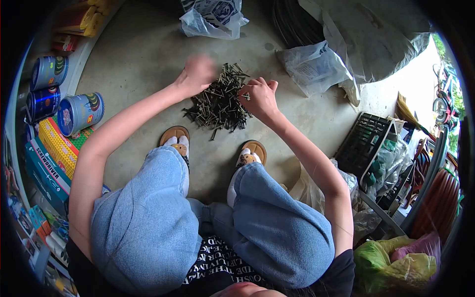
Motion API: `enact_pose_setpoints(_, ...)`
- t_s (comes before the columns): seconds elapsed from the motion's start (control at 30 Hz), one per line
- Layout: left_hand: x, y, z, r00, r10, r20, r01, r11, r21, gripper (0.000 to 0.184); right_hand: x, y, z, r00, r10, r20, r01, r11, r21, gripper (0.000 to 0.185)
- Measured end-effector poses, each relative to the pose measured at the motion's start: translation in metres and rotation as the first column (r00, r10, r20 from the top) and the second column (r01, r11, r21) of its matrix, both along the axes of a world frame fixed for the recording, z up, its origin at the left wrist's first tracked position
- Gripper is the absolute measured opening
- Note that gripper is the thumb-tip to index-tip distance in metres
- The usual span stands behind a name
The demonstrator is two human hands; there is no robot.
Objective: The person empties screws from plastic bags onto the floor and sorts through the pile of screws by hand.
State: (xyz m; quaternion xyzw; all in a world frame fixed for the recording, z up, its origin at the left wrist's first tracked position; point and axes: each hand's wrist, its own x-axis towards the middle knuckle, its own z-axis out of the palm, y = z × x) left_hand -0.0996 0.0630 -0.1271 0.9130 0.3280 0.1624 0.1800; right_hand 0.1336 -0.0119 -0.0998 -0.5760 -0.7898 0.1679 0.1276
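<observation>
A loose heap of dark and brassy nails or screws (220, 101) lies on the concrete floor in front of my feet; they are too small to tell which. My left hand (197, 75) is at the upper left side of the heap, raised and smeared by motion, so its fingers are unclear. At the right edge of the heap is my right hand (260, 98), back upward, with its fingers curled in. What sits between those fingertips, if anything, is hidden.
Plastic bags (316, 67) lie beyond the heap and to the right. Blue tins (80, 114) and a screwdriver box (47, 168) line the left side. A black crate (366, 146) and coiled hose (438, 203) stand at right. My sandals (253, 148) flank the near floor.
</observation>
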Motion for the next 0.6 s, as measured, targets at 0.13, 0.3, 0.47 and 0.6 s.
enact_pose_setpoints(0.13, 0.002, -0.001, -0.001, 1.000, 0.011, -0.020, -0.011, 1.000, 0.009, 0.016, 0.000, -0.001, -0.004, 1.000, -0.004, -0.007, 0.004, 1.000, 0.023, 0.002)
enact_pose_setpoints(0.3, 0.003, 0.000, -0.003, 1.000, -0.007, -0.026, 0.007, 1.000, 0.021, 0.012, 0.002, 0.001, 0.003, 1.000, 0.010, -0.024, -0.009, 0.999, 0.042, 0.002)
enact_pose_setpoints(0.47, 0.004, 0.009, 0.025, 1.000, -0.029, -0.005, 0.030, 0.998, 0.059, 0.011, -0.001, 0.031, 0.053, 0.999, 0.037, -0.025, -0.033, 0.990, 0.139, 0.003)
enact_pose_setpoints(0.6, 0.005, 0.025, 0.083, 0.993, 0.007, 0.120, -0.035, 0.973, 0.229, 0.017, -0.011, 0.081, 0.115, 0.997, 0.057, -0.051, -0.032, 0.913, 0.406, 0.005)
